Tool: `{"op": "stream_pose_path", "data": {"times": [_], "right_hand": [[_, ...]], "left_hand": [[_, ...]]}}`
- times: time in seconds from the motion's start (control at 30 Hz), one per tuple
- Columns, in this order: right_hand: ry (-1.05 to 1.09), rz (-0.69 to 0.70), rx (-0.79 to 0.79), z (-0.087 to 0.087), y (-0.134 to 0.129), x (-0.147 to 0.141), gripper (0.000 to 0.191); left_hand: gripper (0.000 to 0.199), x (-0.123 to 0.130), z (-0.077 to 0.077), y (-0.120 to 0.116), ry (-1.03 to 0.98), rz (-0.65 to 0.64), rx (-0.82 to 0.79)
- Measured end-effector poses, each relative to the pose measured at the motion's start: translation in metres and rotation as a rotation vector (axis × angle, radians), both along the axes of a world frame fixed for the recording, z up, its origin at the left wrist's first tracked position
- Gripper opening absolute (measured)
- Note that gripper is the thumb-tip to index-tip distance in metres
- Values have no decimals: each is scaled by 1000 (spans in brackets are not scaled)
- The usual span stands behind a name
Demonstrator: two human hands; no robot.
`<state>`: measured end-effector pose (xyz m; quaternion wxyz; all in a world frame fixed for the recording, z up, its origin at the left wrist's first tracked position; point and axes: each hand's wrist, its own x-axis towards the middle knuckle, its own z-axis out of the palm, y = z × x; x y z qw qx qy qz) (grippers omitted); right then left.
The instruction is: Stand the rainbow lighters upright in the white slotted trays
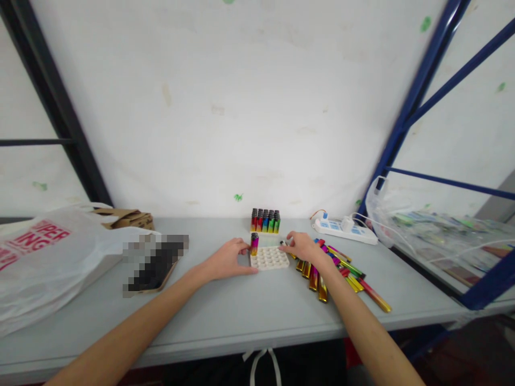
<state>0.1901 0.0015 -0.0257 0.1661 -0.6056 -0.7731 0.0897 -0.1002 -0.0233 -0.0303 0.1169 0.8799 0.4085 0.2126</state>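
A white tray (269, 258) with rows of small holes lies on the table before me. One purple-and-yellow lighter (254, 244) with a black top stands upright at its back left corner. My left hand (230, 260) grips the tray's left side, the thumb along the front corner and the fingers beside the lighter. At the tray's back right corner, my right hand (302, 246) is closed in a pinch on a lighter (282, 243); only its small dark end shows past the fingertips. Loose shiny lighters (314, 276) lie under and beside my right forearm.
Behind the tray, a second block of upright lighters (265, 221) stands near the wall. A white power strip (345, 230) lies back right. To the left are a phone (159, 265), a white plastic bag (60, 257) and cardboard (129, 217). Blue shelf posts (402, 123) rise at right.
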Motion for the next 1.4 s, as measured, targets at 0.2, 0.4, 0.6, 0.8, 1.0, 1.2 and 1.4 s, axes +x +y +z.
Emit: {"op": "stream_pose_path", "data": {"times": [0.2, 0.4, 0.6, 0.8, 1.0, 1.2, 1.4], "right_hand": [[-8, 94, -74, 5, -2, -2, 30], [54, 95, 42, 0, 1, -3, 20], [380, 166, 26, 0, 1, -5, 21], [797, 285, -264, 8, -14, -24, 28], [920, 334, -316, 14, -19, -41, 33], [731, 268, 24, 8, -18, -47, 52], [626, 134, 207, 4, -19, -51, 49]], "left_hand": [[60, 0, 0, 0, 3, -3, 0], [58, 0, 1, -1, 7, -1, 4], [58, 0, 2, -1, 4, 0, -6], [60, 0, 2, -1, 0, -16, 6], [60, 0, 3, -2, -12, -11, 3], [61, 0, 2, -3, -7, -7, 3], [61, 0, 1, -2, -11, -9, 9]]}}
